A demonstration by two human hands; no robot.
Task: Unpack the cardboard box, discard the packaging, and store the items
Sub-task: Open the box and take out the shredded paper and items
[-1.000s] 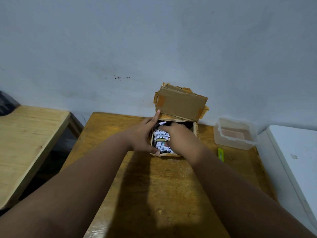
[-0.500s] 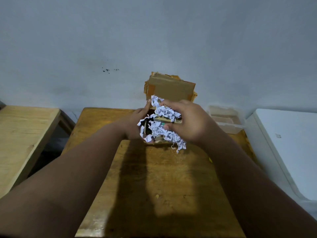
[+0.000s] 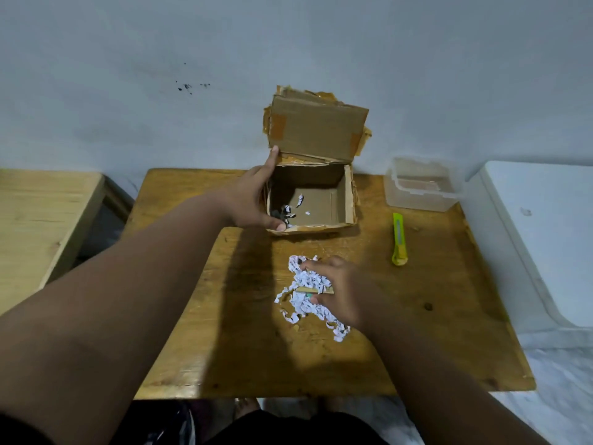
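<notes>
A worn wooden table [image 3: 433, 332] stands against the wall and carries everything here. At its far edge sits an open cardboard box [image 3: 349, 200] with its flaps up and a few paper scraps left on its bottom, and just to the right of it stands a clear plastic container [image 3: 423, 184]. A yellow-green utility knife [image 3: 399, 239] lies near the right side, well apart from the box, and a loose heap of white shredded paper [image 3: 305, 297] with a thin wooden strip in it lies on the middle of the table.
</notes>
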